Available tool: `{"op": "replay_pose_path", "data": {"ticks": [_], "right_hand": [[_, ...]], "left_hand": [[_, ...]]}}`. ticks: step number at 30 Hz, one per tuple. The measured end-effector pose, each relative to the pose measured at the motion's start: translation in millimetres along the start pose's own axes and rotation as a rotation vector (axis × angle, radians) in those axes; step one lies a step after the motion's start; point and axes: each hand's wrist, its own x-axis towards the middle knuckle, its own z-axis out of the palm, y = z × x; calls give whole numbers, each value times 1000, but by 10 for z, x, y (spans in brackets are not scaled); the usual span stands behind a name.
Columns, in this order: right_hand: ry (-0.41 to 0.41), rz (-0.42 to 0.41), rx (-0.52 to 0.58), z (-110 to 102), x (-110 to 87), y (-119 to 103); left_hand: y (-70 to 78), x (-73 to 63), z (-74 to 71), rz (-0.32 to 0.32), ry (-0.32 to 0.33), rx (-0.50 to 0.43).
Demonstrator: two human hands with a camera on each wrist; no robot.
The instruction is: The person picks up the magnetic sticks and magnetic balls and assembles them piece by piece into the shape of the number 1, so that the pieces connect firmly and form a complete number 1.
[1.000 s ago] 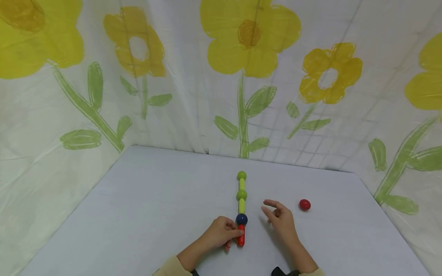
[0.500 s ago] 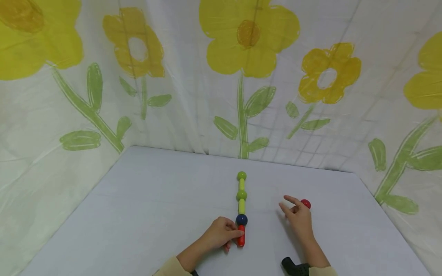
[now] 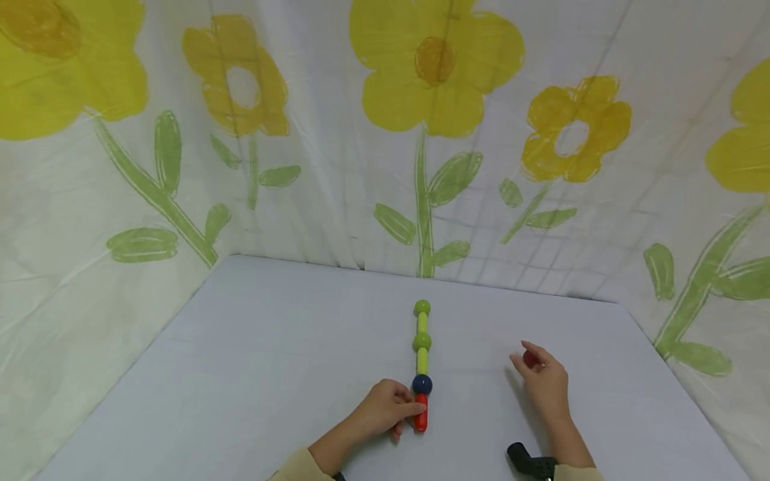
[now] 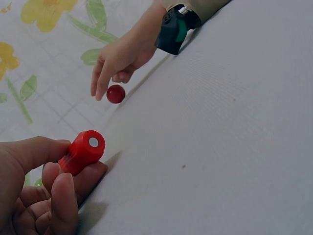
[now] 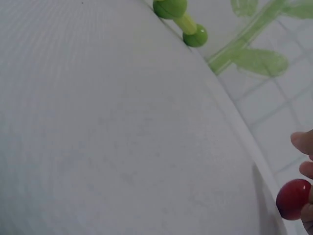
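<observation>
My left hand (image 3: 382,406) pinches a red magnetic rod (image 3: 422,419) between thumb and fingers. A round silvery disc shows on the rod's near end in the left wrist view. Its far end meets a dark blue ball (image 3: 422,384). Beyond that, a straight chain runs away: a yellow-green rod (image 3: 422,361), a green ball (image 3: 422,341), another yellow-green rod (image 3: 422,323) and a green end ball (image 3: 422,308). On the right, my right hand (image 3: 546,387) is around a loose red ball (image 5: 293,199), thumb apart from it. Whether the other fingers touch the ball I cannot tell.
All pieces lie on a white table (image 3: 271,347). Behind it hangs a white cloth (image 3: 337,200) printed with yellow flowers. A black device (image 3: 529,461) sits on the right wrist.
My right hand has moved right, away from the chain, to the red ball, which it now partly hides in the head view. The left hand keeps its hold on the red magnetic rod.
</observation>
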Motion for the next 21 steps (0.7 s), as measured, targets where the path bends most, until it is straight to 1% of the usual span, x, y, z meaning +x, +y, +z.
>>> {"op": "replay_pose_path", "data": {"ticks": [3,10,16,21], "right_hand": [[3,25,-10,-44,18,37],[4,54,17,-127,40,85],[-5,105,-14,-165,43,117],[7,102,-28,-169,52,151]], "left_hand": [[10,-8,0,-2,1,0],[31,-25,1,-13,5,0],[27,-20,0,-14,2,-2],[20,-20,-4,-15,-1,-9]]}}
